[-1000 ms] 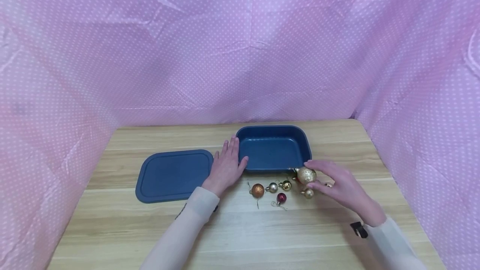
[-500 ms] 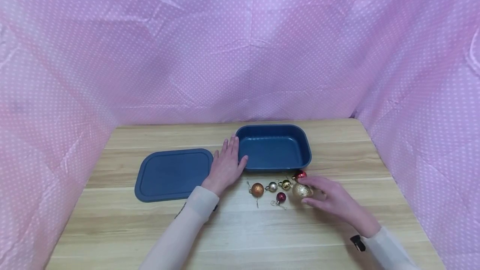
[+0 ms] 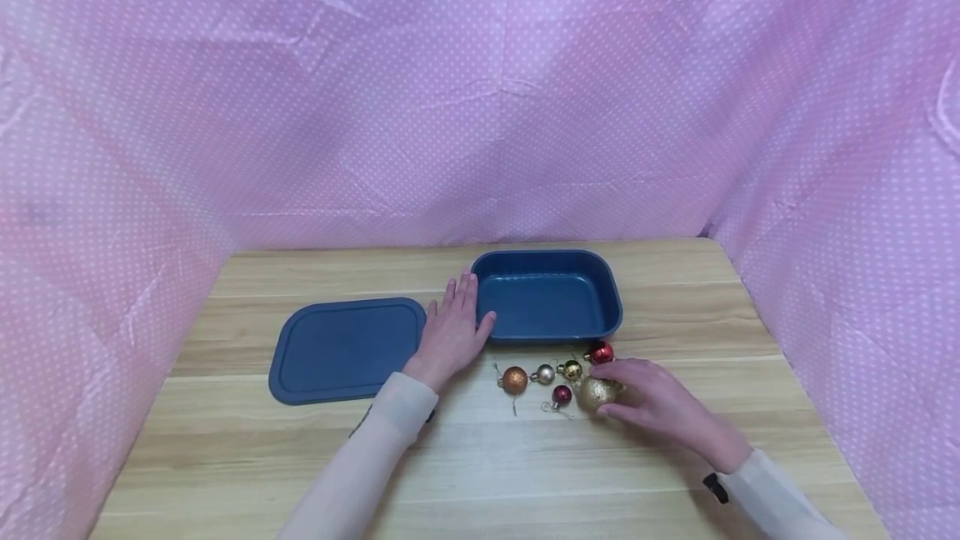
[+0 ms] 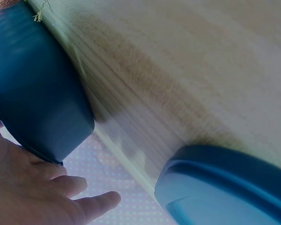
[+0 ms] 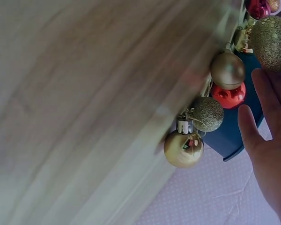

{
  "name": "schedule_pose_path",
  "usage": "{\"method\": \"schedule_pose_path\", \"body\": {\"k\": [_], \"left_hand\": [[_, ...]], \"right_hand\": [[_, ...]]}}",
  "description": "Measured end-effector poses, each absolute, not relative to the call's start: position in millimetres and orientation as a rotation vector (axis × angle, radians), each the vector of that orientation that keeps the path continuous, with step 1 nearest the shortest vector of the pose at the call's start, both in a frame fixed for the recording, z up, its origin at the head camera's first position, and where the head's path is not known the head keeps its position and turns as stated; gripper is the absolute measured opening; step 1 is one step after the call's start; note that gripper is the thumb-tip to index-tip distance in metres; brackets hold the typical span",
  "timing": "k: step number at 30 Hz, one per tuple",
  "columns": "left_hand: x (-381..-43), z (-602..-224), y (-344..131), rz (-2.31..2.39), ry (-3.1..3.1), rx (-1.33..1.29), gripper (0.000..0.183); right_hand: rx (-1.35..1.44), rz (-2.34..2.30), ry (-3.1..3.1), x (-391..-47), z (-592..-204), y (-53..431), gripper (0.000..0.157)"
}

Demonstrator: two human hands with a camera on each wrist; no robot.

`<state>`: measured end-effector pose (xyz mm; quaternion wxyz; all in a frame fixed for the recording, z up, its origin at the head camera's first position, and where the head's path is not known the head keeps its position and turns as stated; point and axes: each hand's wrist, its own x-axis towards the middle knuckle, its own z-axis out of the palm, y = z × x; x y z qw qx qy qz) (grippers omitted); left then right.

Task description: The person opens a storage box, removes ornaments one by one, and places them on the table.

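Note:
My right hand (image 3: 656, 407) pinches a large gold glitter Christmas bauble (image 3: 596, 392) between thumb and fingers, low over the table. The same glitter bauble (image 5: 270, 44) shows at the fingertips in the right wrist view. Close around it are a red bauble (image 3: 601, 352), a small shiny gold bauble (image 3: 572, 370) and a dark red bauble (image 3: 562, 395). More gold baubles, such as a shiny one (image 5: 183, 149), lie behind the hand, mostly hidden from the head view. My left hand (image 3: 450, 336) rests with straight fingers against the left side of a blue rectangular box (image 3: 551, 339).
The flat blue lid (image 3: 347, 350) lies left of my left forearm. An orange glitter bauble (image 3: 514, 380) and a small champagne bauble (image 3: 545, 374) sit in front of the box. A pink dotted cloth (image 3: 480, 107) surrounds the wooden table (image 3: 487, 473) at the back and sides.
My right hand has carried the large glitter bauble from the box's front right corner toward me and slightly left, uncovering the red bauble. The left hand and the box have stayed put.

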<state>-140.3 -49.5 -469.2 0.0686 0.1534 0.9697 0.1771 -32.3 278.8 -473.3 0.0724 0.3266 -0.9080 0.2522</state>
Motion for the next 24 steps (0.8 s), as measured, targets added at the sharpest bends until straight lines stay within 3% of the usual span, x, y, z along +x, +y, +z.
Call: {"method": "schedule_pose_path", "body": {"k": [24], "left_hand": [[-139.8,-468.8,-48.5,0.562,2.927,0.454,0.078]], "right_hand": [[0.950,0.762,-2.839,-33.2,-483.6,273.8,0.056]]}}
